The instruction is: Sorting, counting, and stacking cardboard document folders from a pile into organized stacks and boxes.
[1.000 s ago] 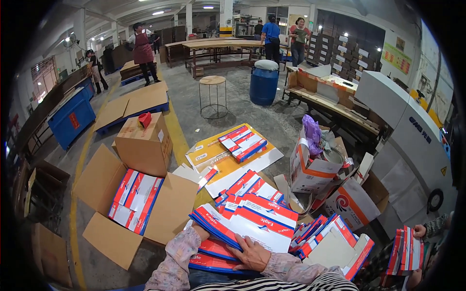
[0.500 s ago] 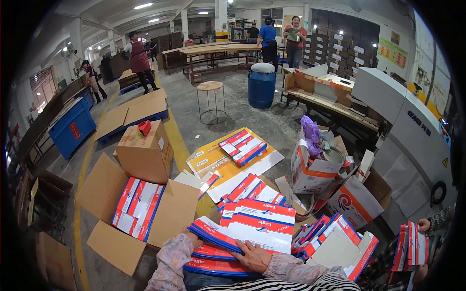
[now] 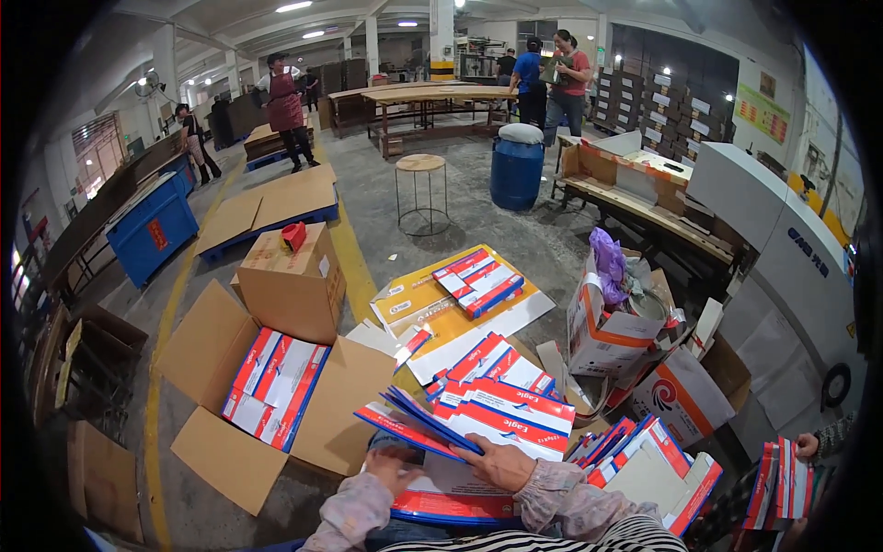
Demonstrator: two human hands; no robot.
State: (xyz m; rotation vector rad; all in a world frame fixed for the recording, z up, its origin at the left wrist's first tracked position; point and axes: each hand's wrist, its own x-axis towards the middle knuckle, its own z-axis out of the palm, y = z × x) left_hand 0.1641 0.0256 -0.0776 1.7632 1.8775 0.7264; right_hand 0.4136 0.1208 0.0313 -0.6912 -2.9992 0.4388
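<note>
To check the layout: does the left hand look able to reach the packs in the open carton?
Probably yes: the carton stands open, leaving its packs uncovered. Its right flap lies between them and the left hand, seemingly low enough to reach over.

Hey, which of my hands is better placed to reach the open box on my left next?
Probably your left hand: it is nearer the open box and, though blurred, seems to hold nothing. Your right hand is farther off and grips the raised flat cartons.
</note>
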